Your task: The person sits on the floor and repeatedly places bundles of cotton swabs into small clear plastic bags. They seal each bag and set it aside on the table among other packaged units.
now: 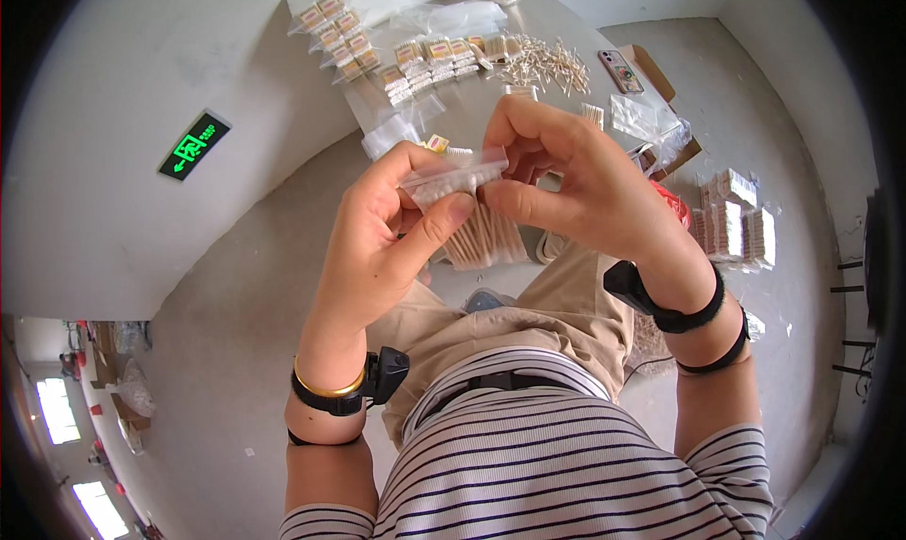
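A clear zip-lock bag (pixel 481 230) filled with wooden-stick cotton swabs hangs in front of me above my lap, white tips toward its upper edge. My left hand (pixel 382 233) is closed on its left side, the thumb lying across the front of the plastic. At the top right corner, my right hand (pixel 576 177) has thumb and fingers pinched at the bag's zip strip. The right fingertips are partly hidden behind the thumb and knuckles.
Ahead, a grey table (pixel 472 96) carries rows of packed swab bundles (pixel 429 63), a heap of loose swabs (pixel 545 65) and a phone (pixel 620 71). Bagged packs (pixel 333 32) stand at the far left corner. Stacked swab bundles (pixel 731 221) sit to the right.
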`<act>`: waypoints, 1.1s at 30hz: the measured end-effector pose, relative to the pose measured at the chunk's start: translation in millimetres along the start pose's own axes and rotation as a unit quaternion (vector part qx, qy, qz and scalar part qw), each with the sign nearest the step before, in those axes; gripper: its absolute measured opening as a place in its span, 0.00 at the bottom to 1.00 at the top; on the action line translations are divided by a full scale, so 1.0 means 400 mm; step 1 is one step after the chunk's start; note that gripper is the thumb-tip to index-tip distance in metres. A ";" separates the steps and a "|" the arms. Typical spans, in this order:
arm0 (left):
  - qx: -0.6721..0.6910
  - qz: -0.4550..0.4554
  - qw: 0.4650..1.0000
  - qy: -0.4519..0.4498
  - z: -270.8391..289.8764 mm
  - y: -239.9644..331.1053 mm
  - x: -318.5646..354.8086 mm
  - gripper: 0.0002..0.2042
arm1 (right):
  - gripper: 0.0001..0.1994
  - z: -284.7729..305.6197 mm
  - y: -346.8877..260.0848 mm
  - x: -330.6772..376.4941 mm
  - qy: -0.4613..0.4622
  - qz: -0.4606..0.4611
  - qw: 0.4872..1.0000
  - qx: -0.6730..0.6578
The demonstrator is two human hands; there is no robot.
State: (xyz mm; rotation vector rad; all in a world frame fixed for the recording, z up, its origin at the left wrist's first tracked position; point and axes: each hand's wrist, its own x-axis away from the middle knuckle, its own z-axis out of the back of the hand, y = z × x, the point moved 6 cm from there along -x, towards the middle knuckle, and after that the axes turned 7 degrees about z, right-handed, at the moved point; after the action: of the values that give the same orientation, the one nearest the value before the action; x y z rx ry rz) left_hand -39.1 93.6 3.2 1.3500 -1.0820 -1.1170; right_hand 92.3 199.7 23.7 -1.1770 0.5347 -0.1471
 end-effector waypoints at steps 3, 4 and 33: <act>-0.001 0.032 0.999 -0.002 0.003 -0.014 0.005 0.13 | 0.10 0.000 0.004 0.004 -0.002 0.001 1.000 -0.003; 0.008 0.031 0.999 0.004 0.000 -0.013 0.006 0.14 | 0.10 0.000 0.006 0.005 0.002 -0.004 1.000 -0.005; 0.202 -0.047 0.956 0.206 0.012 -0.092 0.043 0.21 | 0.10 -0.068 0.071 0.037 0.162 0.001 0.963 -0.216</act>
State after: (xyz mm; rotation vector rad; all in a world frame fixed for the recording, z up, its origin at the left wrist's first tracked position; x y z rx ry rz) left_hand -40.0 78.2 -34.6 1.8748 -0.9701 -0.6479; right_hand 87.5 182.3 -14.1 -1.5905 0.8874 -0.2306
